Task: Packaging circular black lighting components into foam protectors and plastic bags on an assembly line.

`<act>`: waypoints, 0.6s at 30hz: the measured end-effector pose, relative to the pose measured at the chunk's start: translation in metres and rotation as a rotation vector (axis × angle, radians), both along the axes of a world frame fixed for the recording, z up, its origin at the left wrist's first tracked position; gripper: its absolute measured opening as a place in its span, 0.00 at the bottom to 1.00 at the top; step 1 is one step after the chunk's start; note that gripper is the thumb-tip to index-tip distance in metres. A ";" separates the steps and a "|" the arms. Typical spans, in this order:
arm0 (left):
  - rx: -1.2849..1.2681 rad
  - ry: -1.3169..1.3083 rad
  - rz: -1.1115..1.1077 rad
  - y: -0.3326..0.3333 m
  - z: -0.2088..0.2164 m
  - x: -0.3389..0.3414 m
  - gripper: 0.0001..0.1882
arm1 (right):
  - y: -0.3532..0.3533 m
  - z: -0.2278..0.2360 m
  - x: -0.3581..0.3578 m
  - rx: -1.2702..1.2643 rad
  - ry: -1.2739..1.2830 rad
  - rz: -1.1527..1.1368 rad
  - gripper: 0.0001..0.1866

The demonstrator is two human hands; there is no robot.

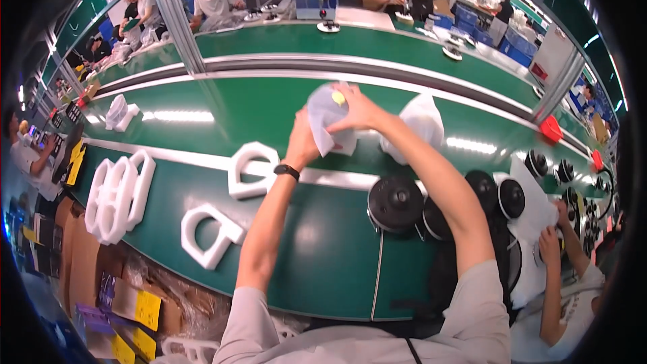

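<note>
Out over the green belt [249, 108] I hold a bundle in white translucent wrapping [323, 113] with a round yellow sticker near its top. What is inside is hidden. My left hand [302, 141] grips its left side, fingers partly behind it. From the right, my right hand [360, 109] is curled over the bundle, thumb across its front. Another white wrapped bundle [416, 128] stands on the belt beside my right forearm. Two white foam inserts with openings, one by the belt edge [236, 176] and one nearer me [195, 246], lie left of my left forearm.
Several foam inserts [118, 195] stand in a row at the left. Black domed round units [396, 203] cluster at the right, by a co-worker's arms [552, 256]. A small wrapped piece [121, 113] sits far left on the belt. Cardboard boxes [81, 249] are at lower left.
</note>
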State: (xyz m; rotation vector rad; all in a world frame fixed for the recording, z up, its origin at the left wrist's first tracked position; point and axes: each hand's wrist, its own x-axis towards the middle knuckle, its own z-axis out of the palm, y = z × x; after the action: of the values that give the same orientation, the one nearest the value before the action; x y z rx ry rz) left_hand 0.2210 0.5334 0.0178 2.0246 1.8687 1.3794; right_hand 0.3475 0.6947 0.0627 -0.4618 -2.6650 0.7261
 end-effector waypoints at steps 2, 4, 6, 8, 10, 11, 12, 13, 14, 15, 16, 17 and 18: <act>0.031 0.047 0.110 0.023 -0.039 -0.026 0.52 | 0.021 -0.025 -0.013 -0.060 -0.059 0.005 0.67; 0.024 0.129 0.311 0.028 -0.071 -0.026 0.50 | 0.023 -0.038 -0.016 -0.081 -0.075 0.038 0.66; -0.072 0.124 0.382 0.020 -0.072 -0.027 0.51 | 0.032 -0.046 -0.010 -0.103 -0.113 0.016 0.65; -0.241 0.228 0.451 -0.009 -0.054 -0.028 0.50 | 0.037 -0.047 0.001 0.109 -0.194 -0.063 0.61; -0.497 0.346 0.483 -0.087 -0.004 -0.031 0.44 | 0.037 -0.015 0.016 0.268 -0.221 -0.096 0.60; -0.543 0.385 0.481 -0.127 -0.003 -0.044 0.40 | 0.033 0.010 0.016 0.441 -0.233 -0.098 0.60; -0.639 0.439 0.443 -0.166 -0.003 -0.050 0.34 | 0.038 0.030 0.021 0.385 -0.232 -0.172 0.60; -0.718 0.490 0.385 -0.181 -0.006 -0.050 0.28 | 0.057 0.046 0.038 0.339 -0.241 -0.268 0.60; -0.718 0.496 0.376 -0.184 -0.011 -0.048 0.28 | 0.075 0.049 0.054 0.330 -0.222 -0.418 0.59; -0.636 0.415 0.368 -0.183 -0.020 -0.044 0.24 | 0.093 0.048 0.075 0.321 -0.208 -0.570 0.59; -0.545 0.335 0.351 -0.175 -0.025 -0.039 0.20 | 0.119 0.040 0.098 0.325 -0.212 -0.592 0.59; -0.534 0.337 0.326 -0.162 -0.027 -0.030 0.20 | 0.149 0.022 0.120 0.056 -0.272 -0.675 0.57; -0.509 0.308 0.359 -0.147 -0.031 -0.017 0.19 | 0.164 0.010 0.132 -0.218 -0.323 -0.742 0.56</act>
State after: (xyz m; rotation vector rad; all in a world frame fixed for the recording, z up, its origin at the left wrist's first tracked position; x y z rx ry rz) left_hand 0.2040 0.3865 -0.0133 1.7689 2.4835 0.5445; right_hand 0.4799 0.8590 0.0732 -1.6251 -2.3817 0.7350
